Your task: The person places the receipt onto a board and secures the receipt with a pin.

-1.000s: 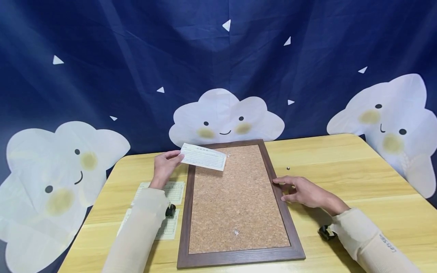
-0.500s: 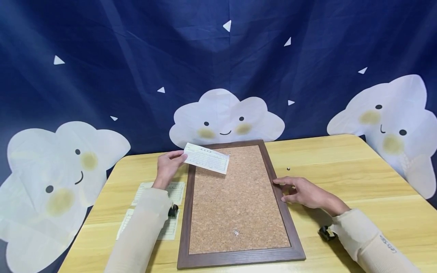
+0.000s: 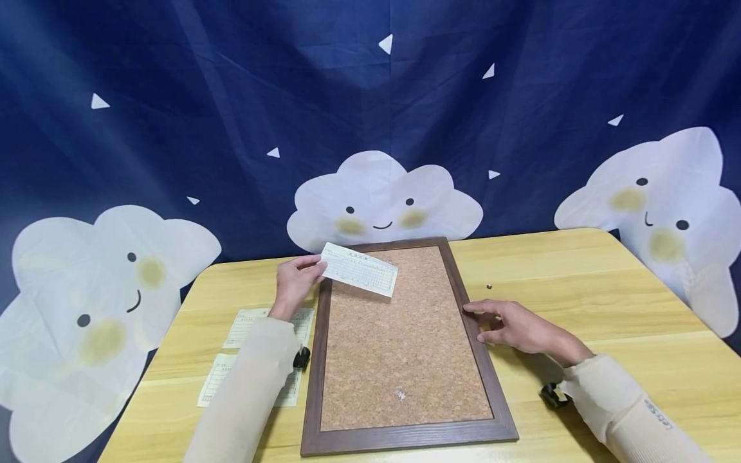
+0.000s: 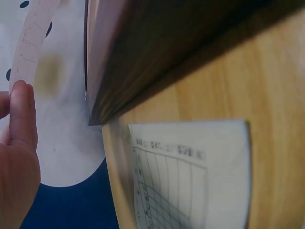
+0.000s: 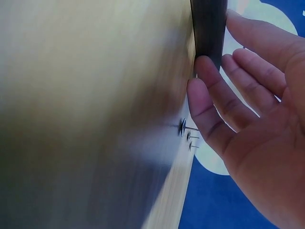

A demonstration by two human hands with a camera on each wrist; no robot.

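Observation:
My left hand (image 3: 299, 281) pinches the left end of a printed paper form (image 3: 360, 270) between thumb and fingers. The form is held tilted over the top left part of a cork board (image 3: 399, 341) with a dark wooden frame, which lies flat on the table. In the left wrist view, the fingers (image 4: 23, 112) hold the slip's end, seen nearly edge-on. At the board's right side my right hand (image 3: 515, 326) touches the frame with thumb and fingertips, the fingers gently bent. The right wrist view shows these fingertips (image 5: 202, 93) right at the frame edge (image 5: 208, 33).
Two more printed forms (image 3: 243, 326) lie left of the board, partly under the left sleeve. Beyond the right hand, several thumbtacks (image 5: 183, 127) stand point up on the table (image 3: 608, 302). A small whitish cluster (image 3: 401, 393) sits low on the cork. A blue curtain (image 3: 440, 116) hangs behind.
My left hand has moved the paper form slightly rightward, further over the board's top. The right hand stays in place on the frame.

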